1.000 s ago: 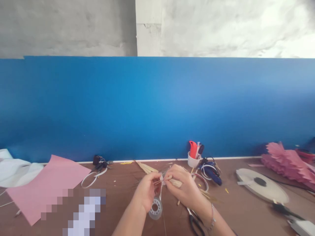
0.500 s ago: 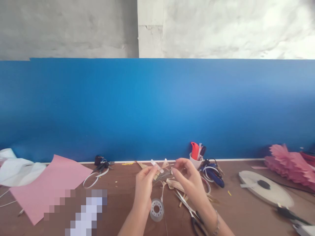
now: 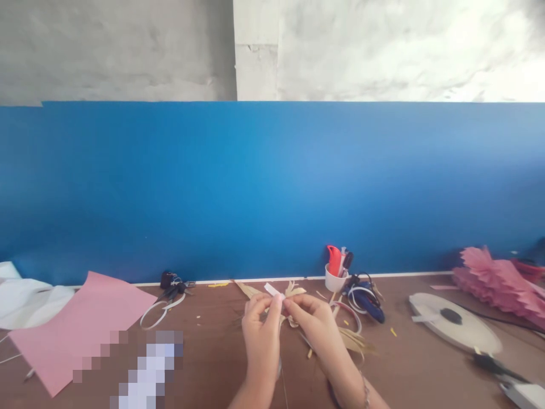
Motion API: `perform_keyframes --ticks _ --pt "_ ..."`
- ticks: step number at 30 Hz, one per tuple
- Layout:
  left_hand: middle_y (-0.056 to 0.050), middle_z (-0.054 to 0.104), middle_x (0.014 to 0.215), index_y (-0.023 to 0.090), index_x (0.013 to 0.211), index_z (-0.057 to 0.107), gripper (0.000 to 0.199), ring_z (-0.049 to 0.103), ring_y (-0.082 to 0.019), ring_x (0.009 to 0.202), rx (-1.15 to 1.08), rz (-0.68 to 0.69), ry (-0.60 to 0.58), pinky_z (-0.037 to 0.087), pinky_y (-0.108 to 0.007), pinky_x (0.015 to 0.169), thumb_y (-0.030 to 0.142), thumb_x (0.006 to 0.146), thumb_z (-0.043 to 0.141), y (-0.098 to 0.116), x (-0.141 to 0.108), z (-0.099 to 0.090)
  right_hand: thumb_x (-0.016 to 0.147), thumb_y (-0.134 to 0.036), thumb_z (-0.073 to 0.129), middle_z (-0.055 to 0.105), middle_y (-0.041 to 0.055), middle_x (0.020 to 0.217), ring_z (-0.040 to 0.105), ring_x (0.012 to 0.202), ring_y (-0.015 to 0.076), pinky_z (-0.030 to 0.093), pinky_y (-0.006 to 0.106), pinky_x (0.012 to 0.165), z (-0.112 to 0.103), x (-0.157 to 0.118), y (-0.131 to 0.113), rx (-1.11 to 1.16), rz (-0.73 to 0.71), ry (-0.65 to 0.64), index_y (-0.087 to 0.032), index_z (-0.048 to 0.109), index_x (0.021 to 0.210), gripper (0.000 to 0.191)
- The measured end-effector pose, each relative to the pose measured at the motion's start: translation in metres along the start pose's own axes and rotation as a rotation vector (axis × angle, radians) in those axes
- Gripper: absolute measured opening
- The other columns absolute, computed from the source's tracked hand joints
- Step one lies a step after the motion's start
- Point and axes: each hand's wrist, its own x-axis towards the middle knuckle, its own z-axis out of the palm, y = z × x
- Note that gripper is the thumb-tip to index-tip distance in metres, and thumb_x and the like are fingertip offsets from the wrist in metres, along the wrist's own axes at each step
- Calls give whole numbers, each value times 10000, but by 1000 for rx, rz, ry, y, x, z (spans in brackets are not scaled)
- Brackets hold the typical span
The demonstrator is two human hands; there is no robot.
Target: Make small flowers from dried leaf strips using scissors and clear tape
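Observation:
My left hand point(image 3: 263, 335) and my right hand point(image 3: 317, 325) meet above the table, thumbs and forefingers pinched together. Between their fingertips is a small white strip point(image 3: 271, 289), its free end pointing up and left; whether it is paper or tape I cannot tell. Pale dried husk pieces point(image 3: 294, 288) show just behind the fingers, and more husk strips point(image 3: 355, 342) lie to the right of my right wrist. The tape roll is almost wholly covered by my left wrist, and my right arm hides most of the scissors.
Pink paper point(image 3: 85, 329) lies on the left by black-handled pliers point(image 3: 172, 288) and a white loop. A white cup point(image 3: 335, 280) of pens stands at the back, near a blue tool point(image 3: 369, 304) with a cord. Farther right are an oval pale plate point(image 3: 472, 332) and pleated pink paper point(image 3: 498, 287).
My right hand has moved left and down to join my left at the white strip. My left hand has shifted slightly right, covering the tape roll. The view has shifted a little.

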Motion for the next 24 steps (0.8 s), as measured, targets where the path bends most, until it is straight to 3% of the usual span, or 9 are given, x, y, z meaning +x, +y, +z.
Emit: perform_keyframes --ticks 5,14,19,24 --pt "-43 614 800 198 613 670 277 567 -217 815 2 17 -4 431 -311 762 389 801 603 1 0 -1 711 -386 655 605 15 583 498 566 142 380 265 567 -3 2 6 3 -19 -37 -140 653 622 262" --pt "-51 615 803 215 611 672 249 551 -231 855 174 184 -4 424 -316 767 358 802 600 6 1 -4 740 -357 623 596 10 598 486 582 138 373 255 569 -5 4 6 -68 -92 -45 -143 647 626 244" --pt "-55 604 832 206 615 685 213 545 -228 858 85 131 -12 407 -314 791 348 770 646 7 -2 -3 712 -337 661 487 -36 538 409 525 106 333 238 523 -2 2 6 74 -77 -12 -166 548 563 253" --pt "-13 519 710 163 563 655 248 476 -153 695 -242 -107 -119 386 -253 648 334 741 673 16 -3 -1 707 -353 703 453 -50 535 388 523 97 319 233 527 -1 2 9 230 -61 -60 -175 503 560 306"
